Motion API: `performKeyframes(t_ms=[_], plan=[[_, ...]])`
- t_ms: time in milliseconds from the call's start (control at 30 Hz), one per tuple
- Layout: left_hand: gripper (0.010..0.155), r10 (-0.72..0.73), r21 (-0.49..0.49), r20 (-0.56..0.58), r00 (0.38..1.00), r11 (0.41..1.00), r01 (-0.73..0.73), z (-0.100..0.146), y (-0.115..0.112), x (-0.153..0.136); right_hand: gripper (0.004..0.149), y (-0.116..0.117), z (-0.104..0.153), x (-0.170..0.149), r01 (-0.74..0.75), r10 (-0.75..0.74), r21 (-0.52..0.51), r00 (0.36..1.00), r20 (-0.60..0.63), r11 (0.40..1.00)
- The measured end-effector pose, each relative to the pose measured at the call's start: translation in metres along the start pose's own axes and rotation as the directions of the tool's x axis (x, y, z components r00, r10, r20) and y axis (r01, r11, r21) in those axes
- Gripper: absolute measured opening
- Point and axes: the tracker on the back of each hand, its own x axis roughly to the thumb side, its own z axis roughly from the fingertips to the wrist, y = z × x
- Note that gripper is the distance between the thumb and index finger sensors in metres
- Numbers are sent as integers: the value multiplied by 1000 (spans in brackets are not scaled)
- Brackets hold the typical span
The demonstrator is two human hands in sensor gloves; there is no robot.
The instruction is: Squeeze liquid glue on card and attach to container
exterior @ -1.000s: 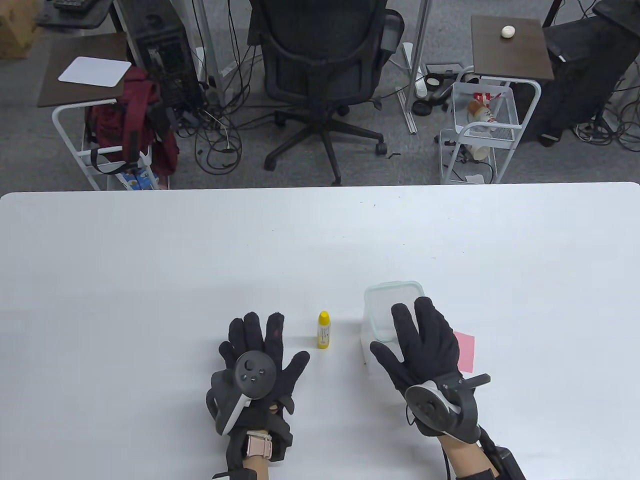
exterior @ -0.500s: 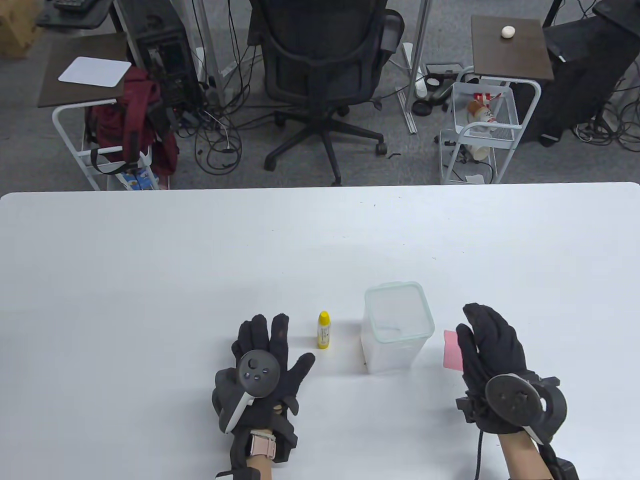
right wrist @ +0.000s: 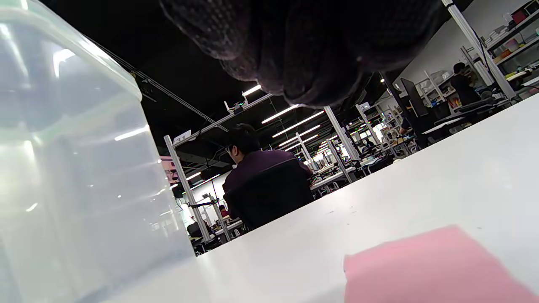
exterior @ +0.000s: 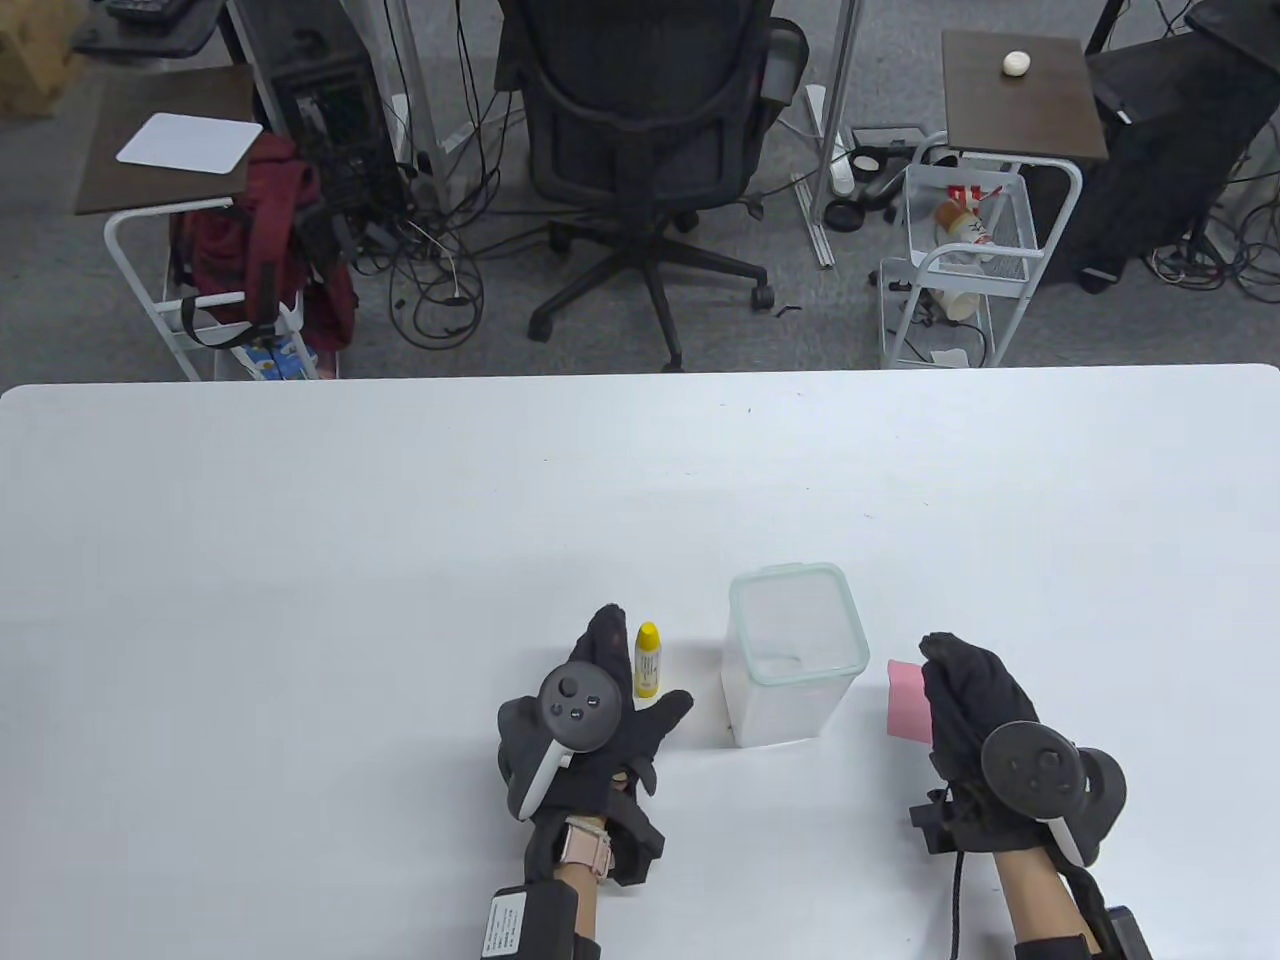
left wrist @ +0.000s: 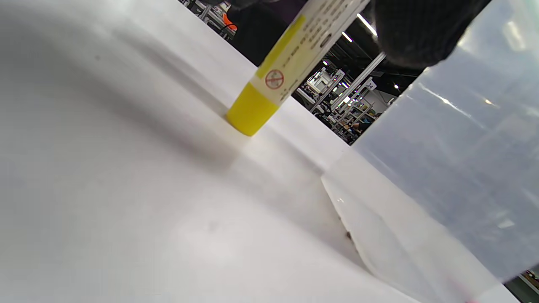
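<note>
A small glue bottle (exterior: 647,655) with a yellow cap stands upright on the white table (exterior: 400,520). My left hand (exterior: 630,680) is open around it, fingers on its left and the thumb (left wrist: 412,33) at its near right. The left wrist view shows the bottle (left wrist: 290,63) standing on the table. A clear lidless container (exterior: 790,573) stands right of the bottle. A pink card (exterior: 905,700) lies flat right of the container. My right hand (exterior: 945,665) hovers over the card's right part with fingers curled, holding nothing. The card (right wrist: 421,269) lies below its fingertips (right wrist: 320,63).
The container's wall fills the left of the right wrist view (right wrist: 63,168) and the right of the left wrist view (left wrist: 463,147). An office chair (exterior: 640,120) and carts stand on the floor beyond the table's far edge.
My left hand has moved right and closed in around the glue bottle. My right hand left the container's top, swung right over the pink card and curled its fingers.
</note>
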Motion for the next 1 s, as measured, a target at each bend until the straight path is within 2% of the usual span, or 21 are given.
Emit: performKeyframes(t_ms=[100,167,233,267,433,533,667,800,933,1000], plan=[[96,29,22,-36,999,999,-28,-6,-3,-2,37,1,0,0,11,-11,-2,1000,-1,1000],[83,59,37,-57,997,998,-57,-9,-3,-4,37,2,0,1,16,-16,-3,1000,0,1000],[63,84,54,-57,995,995,-81,-10,0,-5,37,3,-1,2,20,-20,-3,1000,6,1000],[61,90,59,-57,994,994,-87,-9,1,-4,37,4,-1,2,21,-21,-3,1000,12,1000],[61,77,74,6,997,994,-77,2,15,0,37,5,0,7,22,-22,-7,999,43,1000],[61,93,77,63,994,992,-97,17,22,3,37,5,2,9,18,-18,-12,998,52,1000],[60,134,78,125,983,986,-144,40,23,2,37,3,3,11,26,-25,-25,998,56,999],[60,182,59,177,967,979,-195,50,21,5,37,-3,7,15,70,-66,-57,996,64,996],[59,137,58,255,957,986,-156,62,18,21,37,-23,18,34,48,-17,-166,983,182,985],[59,92,55,307,947,992,-114,69,16,31,37,-36,26,51,74,-1,-240,957,291,968]])
